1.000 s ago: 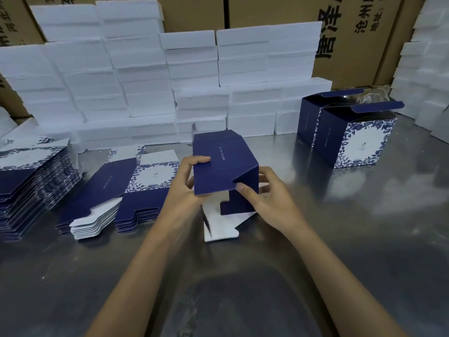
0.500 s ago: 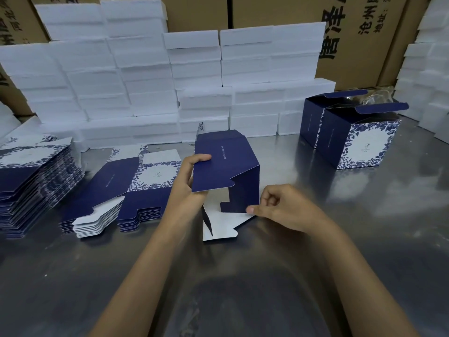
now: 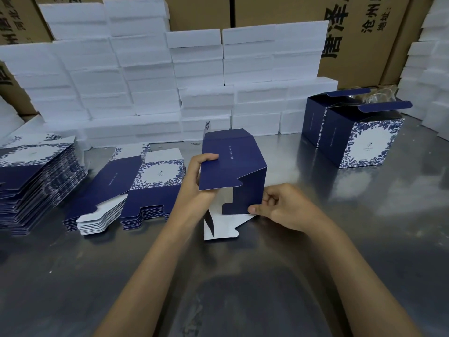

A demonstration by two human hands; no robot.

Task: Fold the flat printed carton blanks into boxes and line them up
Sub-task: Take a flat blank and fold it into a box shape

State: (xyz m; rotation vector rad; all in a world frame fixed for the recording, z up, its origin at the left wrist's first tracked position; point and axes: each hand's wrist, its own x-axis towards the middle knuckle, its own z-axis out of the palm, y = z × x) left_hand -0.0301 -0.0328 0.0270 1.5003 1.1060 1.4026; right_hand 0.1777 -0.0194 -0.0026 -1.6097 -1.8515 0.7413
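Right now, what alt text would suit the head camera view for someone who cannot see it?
Two bare hands, left hand and right hand, fold a navy carton on a steel table. Flat blanks lie left; finished boxes stand right.

blank stack (image 3: 29, 181) cut off left, carton (image 3: 233, 166) print unreadable

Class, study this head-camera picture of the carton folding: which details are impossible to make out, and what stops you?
- Small print on the held carton: too small to read.
- Left hand: its fingers behind the panel are hidden.
- Rear finished box: largely covered by the front finished box.
- Tall blank stack: cut off by the left edge.
- Brown cartons' lettering: cropped at the top.
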